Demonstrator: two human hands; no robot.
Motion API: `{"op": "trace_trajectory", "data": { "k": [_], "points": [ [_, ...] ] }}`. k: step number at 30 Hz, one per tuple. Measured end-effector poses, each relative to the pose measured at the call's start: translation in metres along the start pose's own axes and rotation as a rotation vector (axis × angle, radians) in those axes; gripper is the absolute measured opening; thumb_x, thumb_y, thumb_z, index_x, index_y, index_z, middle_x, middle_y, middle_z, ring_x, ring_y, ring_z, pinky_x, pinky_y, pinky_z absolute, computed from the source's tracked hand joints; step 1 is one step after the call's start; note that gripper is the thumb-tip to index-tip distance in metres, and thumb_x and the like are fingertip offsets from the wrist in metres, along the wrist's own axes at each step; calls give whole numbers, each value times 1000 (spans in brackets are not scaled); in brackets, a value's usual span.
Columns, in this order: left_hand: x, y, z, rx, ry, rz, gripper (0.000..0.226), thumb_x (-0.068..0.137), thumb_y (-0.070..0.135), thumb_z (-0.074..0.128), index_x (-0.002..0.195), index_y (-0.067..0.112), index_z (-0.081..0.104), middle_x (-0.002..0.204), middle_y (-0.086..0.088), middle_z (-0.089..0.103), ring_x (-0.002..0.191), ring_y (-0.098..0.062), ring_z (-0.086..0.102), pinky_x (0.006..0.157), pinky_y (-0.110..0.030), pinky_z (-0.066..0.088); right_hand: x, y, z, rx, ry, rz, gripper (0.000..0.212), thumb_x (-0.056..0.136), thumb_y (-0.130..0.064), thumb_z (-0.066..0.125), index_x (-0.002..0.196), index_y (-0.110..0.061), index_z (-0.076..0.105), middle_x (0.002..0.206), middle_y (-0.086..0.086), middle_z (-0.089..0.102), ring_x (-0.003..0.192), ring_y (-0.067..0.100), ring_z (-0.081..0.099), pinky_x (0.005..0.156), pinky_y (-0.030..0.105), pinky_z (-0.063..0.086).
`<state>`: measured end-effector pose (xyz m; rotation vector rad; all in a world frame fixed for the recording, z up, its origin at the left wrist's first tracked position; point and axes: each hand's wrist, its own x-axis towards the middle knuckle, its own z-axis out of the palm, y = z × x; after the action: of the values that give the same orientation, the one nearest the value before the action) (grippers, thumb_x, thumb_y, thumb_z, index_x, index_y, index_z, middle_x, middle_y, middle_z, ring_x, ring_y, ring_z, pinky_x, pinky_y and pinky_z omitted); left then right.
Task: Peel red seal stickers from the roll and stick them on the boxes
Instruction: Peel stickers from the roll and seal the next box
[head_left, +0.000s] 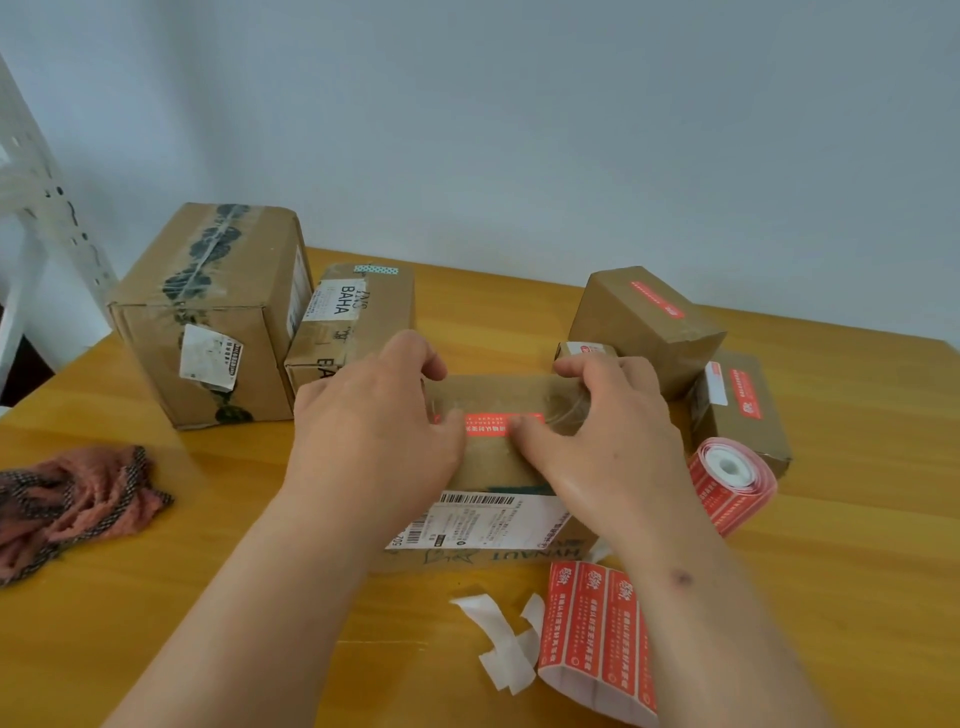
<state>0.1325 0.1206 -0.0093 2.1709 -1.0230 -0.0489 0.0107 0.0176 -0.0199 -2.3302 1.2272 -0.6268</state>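
Note:
A brown cardboard box with a white shipping label lies in front of me on the wooden table. A red seal sticker lies across its top. My left hand rests on the box's left end with its thumb pressing the sticker's left end. My right hand covers the right end, thumb pressing the sticker. The sticker roll stands at the right, and its loose strip of red stickers trails toward me. Two boxes at the right, a far box and a near box, carry red stickers.
A large taped box and a smaller box marked BAHA stand at the back left. A tiny box sits behind my right hand. A pink and black cloth lies at the left. White backing scraps lie near the strip.

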Motion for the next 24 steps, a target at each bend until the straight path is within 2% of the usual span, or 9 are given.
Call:
{"op": "trace_trajectory", "data": {
  "k": [3,6,9,11,13,16,18,20,24],
  "points": [
    [2,-5,-1,-64,7,-31,26,86,14,57,102,32,49,77,10,55,74,-4,53,91,-47,47,5,3,-1,39,26,21,37,87,-39,54,123,-35,47,110,-19,35,105,11,52,93,43,47],
    [5,-5,1,-29,7,-24,30,88,23,61,113,33,48,88,14,48,78,-7,51,92,-48,47,8,0,2,-15,47,13,44,83,-55,54,122,-35,47,115,-15,40,106,13,54,90,43,49],
    [7,-7,0,-41,-9,-21,38,87,12,59,117,32,48,92,15,44,81,-6,48,93,-47,47,10,2,2,-9,49,6,35,89,-41,54,122,-33,48,121,-10,42,105,14,55,87,41,51],
    [8,-11,-1,-94,6,-47,42,84,4,54,115,32,51,94,18,43,83,-5,47,83,-36,48,9,5,0,17,57,13,30,92,-34,51,122,-33,48,123,-10,42,103,12,54,87,40,51],
    [8,-13,0,-140,38,-58,41,84,3,52,114,32,52,97,17,45,82,-3,48,67,-21,42,7,7,-1,22,45,-4,36,89,-44,54,123,-35,46,122,-13,40,102,10,53,86,38,51],
    [7,-19,1,-230,127,-69,38,88,5,56,115,31,53,110,11,47,78,-3,50,61,-13,35,4,9,-2,41,6,-8,43,88,-46,57,127,-36,43,126,-13,38,102,8,52,75,26,47],
    [4,-27,-1,-302,182,-122,31,91,13,59,115,31,53,114,9,48,82,0,52,63,-14,38,5,13,-6,63,2,53,41,93,-43,51,132,-35,41,133,-10,39,100,9,54,68,23,39],
    [2,-35,-1,-351,138,-216,22,93,33,58,114,30,55,109,7,55,87,-4,56,66,-22,45,5,15,-12,63,-39,123,47,95,-50,43,137,-30,39,136,-5,44,105,14,53,74,27,37],
    [-8,-37,-1,-537,-58,-348,46,84,62,45,114,29,58,98,7,66,92,-16,63,73,-37,54,-2,13,-13,110,-196,139,57,91,-63,35,137,-28,41,114,-10,51,99,10,47,78,30,41]
  ]
}}
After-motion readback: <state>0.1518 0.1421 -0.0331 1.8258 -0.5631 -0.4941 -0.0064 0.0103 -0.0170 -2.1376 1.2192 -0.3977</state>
